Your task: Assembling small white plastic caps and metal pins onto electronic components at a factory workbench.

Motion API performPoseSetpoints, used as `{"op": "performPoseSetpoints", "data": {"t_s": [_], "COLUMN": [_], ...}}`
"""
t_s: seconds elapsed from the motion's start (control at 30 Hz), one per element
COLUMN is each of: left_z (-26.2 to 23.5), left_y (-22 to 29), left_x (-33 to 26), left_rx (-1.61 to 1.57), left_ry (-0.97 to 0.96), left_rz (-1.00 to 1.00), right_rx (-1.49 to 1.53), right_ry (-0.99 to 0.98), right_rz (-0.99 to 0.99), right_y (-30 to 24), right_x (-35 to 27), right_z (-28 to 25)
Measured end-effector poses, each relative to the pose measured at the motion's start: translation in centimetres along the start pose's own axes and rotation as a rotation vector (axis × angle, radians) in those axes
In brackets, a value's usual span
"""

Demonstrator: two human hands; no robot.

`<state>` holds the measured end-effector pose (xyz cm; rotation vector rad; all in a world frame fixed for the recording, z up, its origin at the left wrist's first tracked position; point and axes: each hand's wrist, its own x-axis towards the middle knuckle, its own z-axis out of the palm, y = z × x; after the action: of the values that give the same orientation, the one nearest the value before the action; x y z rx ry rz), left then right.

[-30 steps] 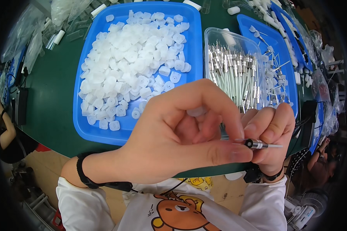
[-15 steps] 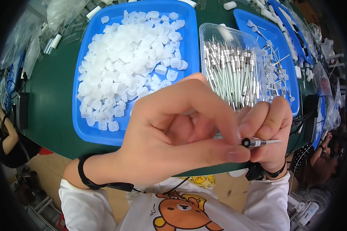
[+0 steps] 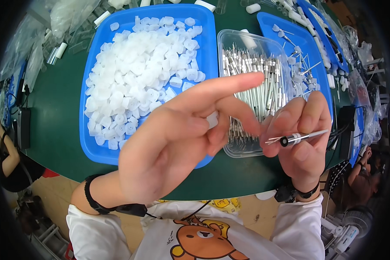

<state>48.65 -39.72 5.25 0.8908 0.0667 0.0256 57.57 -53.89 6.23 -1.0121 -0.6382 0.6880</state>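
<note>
At 3 o'clock, right hand [image 3: 305, 162] grips a thin rod [image 3: 295, 138] with a metal sleeve between fingers and thumb, black end toward 9, pale tip toward 2. Half a second ago the left thumb and index were closed in at the black end; now left hand [image 3: 156, 151], near centre, has opened that pinch, index straight out toward 2. Its curled fingers hold a translucent white cap [image 3: 212, 120], more exposed than before. Can't tell if a left fingertip touches the right hand. Fine wires [image 3: 271, 140] now show clearly past the black end; rod also sits higher, more tilted. Blue tray [image 3: 208, 54] with piled caps [image 3: 134, 65] at 11; clear container [image 3: 242, 153] of rods at 1, its near edge now uncovered; second blue tray [image 3: 317, 56] with capped rods at 2.
</note>
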Motion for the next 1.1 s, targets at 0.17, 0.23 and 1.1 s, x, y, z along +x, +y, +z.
{"op": "performPoseSetpoints", "data": {"t_s": [0.17,0.23,1.1], "left_z": [1.0,1.2,0.2], "left_y": [-0.1,-0.3,-1.1], "left_x": [0.2,0.2,0.0], "left_rx": [0.006,-0.076,0.004], "left_ry": [0.097,0.091,0.002], "left_rz": [0.046,0.038,-0.065], "right_rx": [-0.064,-0.089,-0.011], "right_ry": [-0.061,-0.079,0.028], "right_rz": [-0.057,-0.067,0.017], "right_y": [0.1,0.1,0.3], "right_x": [0.2,0.1,0.5], "right_z": [-0.4,-0.7,-1.3]}}
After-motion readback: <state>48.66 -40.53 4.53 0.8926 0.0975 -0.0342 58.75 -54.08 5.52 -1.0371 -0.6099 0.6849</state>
